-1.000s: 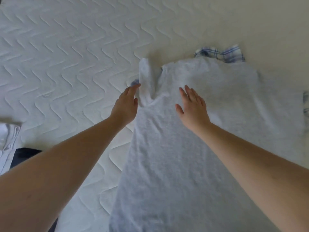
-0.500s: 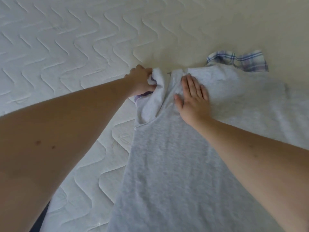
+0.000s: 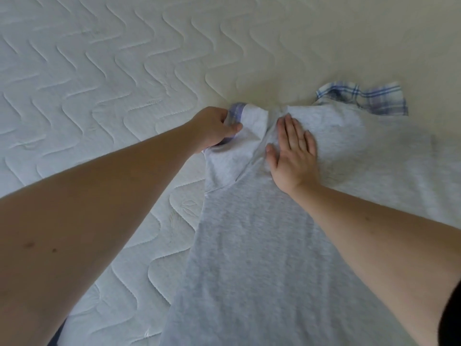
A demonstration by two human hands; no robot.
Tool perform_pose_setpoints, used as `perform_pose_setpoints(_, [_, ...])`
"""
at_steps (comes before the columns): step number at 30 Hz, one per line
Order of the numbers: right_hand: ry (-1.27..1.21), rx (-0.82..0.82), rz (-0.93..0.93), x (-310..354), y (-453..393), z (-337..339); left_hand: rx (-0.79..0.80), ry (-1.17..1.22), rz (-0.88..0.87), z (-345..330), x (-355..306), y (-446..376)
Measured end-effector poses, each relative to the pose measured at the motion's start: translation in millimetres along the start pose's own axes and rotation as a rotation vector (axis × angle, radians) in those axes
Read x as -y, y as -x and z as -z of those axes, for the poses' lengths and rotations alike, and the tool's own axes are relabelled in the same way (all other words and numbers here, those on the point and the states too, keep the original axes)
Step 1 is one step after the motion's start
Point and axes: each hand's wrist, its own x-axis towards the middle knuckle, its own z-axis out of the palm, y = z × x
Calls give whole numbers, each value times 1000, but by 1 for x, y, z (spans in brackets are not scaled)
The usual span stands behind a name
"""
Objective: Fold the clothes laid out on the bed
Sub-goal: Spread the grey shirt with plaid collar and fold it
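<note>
Since the earlier frames the left hand [image 3: 217,128] has gone from reaching with straight fingers beside the sleeve to curling round it, and the right hand [image 3: 294,153] has slid a little further up the cloth. Now the left hand grips the bunched sleeve [image 3: 252,128] of the grey T-shirt [image 3: 249,245] at its far left corner, fingers and thumb wrapped round the fabric, while the right hand lies flat with straight fingers, pressing the shirt down just beside the crease where the sleeve turns over. The two hands are close together, with only the lifted sleeve between them. The shirt lies spread on the quilted white mattress [image 3: 99,83], its body running from the hands down toward the person. A blue checked garment [image 3: 364,96] lies under it, showing past the far edge and in a small strip at the left hand. The folding looks barely begun: only this sleeve is being turned in, the rest of the shirt is still flat and unfolded, and the checked garment appears untouched.
</note>
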Motion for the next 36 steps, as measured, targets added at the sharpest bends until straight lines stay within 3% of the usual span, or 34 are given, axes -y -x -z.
perform_pose_setpoints(4, [11, 18, 13, -1, -1, -1, -48, 434, -13, 7, 7, 15])
perform_pose_setpoints(6, [15, 50, 19, -4, -4, -1, -135, 523, -15, 15, 14, 23])
perform_pose_setpoints(12, [52, 204, 9, -7, -14, 3, -562, 199, -11, 36, 48, 53])
perform_pose_setpoints(14, [41, 244, -11, -3, -15, 9, -596, 178, 12, 38, 58, 61])
perform_pose_setpoints(17, [-42, 157, -59, 10, -11, 22, -507, 137, 138, 33, 70, 68])
perform_pose_setpoints(20, [-138, 26, 12, 37, -14, 34, -369, 236, 241, 27, 81, 76])
perform_pose_setpoints(25, [-222, 177, 171, 87, -52, 42, -122, 549, 37, 27, 95, 88])
perform_pose_setpoints(28, [-220, 295, 221, 113, -71, 39, 42, 387, -68, 26, 102, 96])
perform_pose_setpoints(30, [-153, 321, 216, 124, -80, 38, 26, 427, -35, 21, 106, 99])
perform_pose_setpoints(33, [-61, 301, 163, 133, -85, 37, -124, 693, 104, 14, 105, 102])
perform_pose_setpoints(36, [-137, 218, 108, 139, -84, 36, -69, 793, 122, 12, 106, 103])
